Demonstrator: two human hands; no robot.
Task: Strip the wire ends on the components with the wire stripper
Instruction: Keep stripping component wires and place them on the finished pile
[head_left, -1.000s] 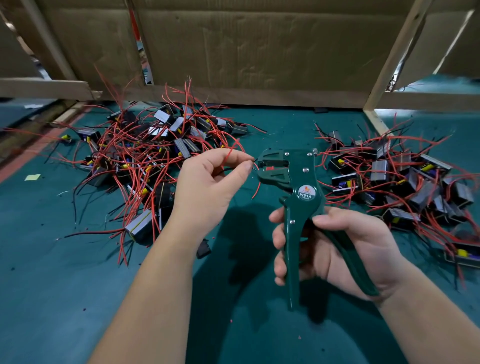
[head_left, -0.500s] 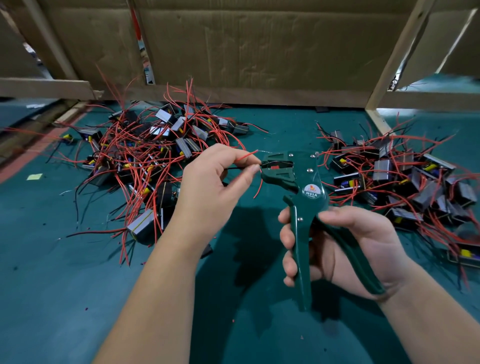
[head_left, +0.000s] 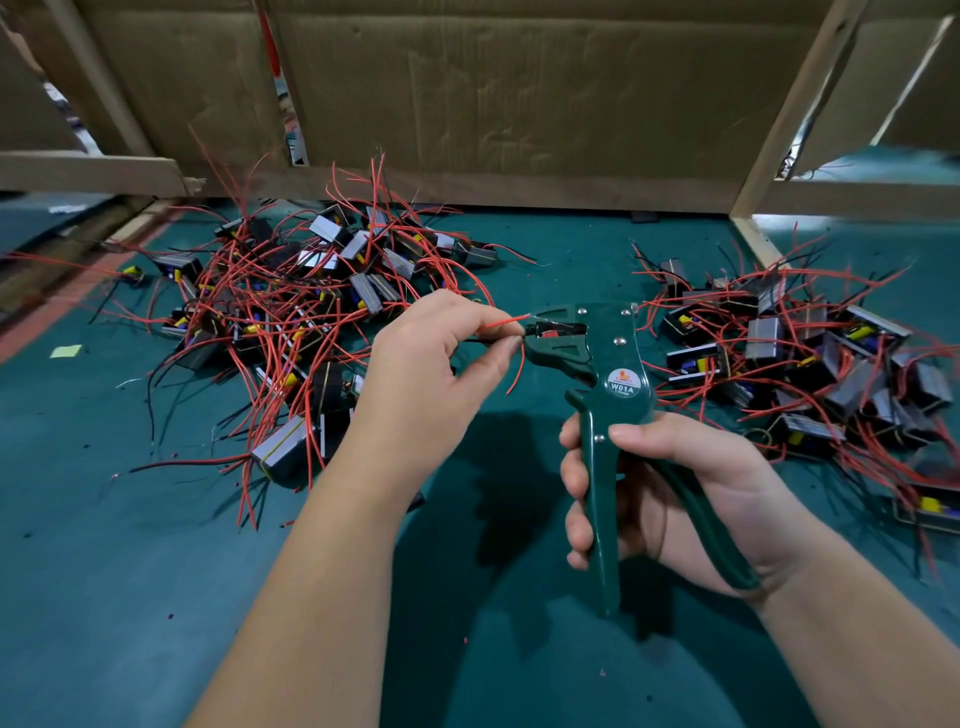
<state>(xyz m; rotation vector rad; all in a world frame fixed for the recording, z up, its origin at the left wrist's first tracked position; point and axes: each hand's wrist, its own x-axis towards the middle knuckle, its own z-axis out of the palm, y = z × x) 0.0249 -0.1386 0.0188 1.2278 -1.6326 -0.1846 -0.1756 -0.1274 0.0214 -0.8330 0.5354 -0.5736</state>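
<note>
Entry: my left hand (head_left: 431, 374) pinches red wire (head_left: 498, 323); my right hand (head_left: 675, 493) grips wire stripper (head_left: 618, 374). Seat end squarely, squeeze evenly.

We read only one marking: "W01A" in white letters on the round grey sticker (head_left: 622, 385) fixed to the body of the dark green metal wire stripper (head_left: 623, 343). A small orange logo (head_left: 621, 373) sits above it; the finer line beneath is too small for us to read.
</note>
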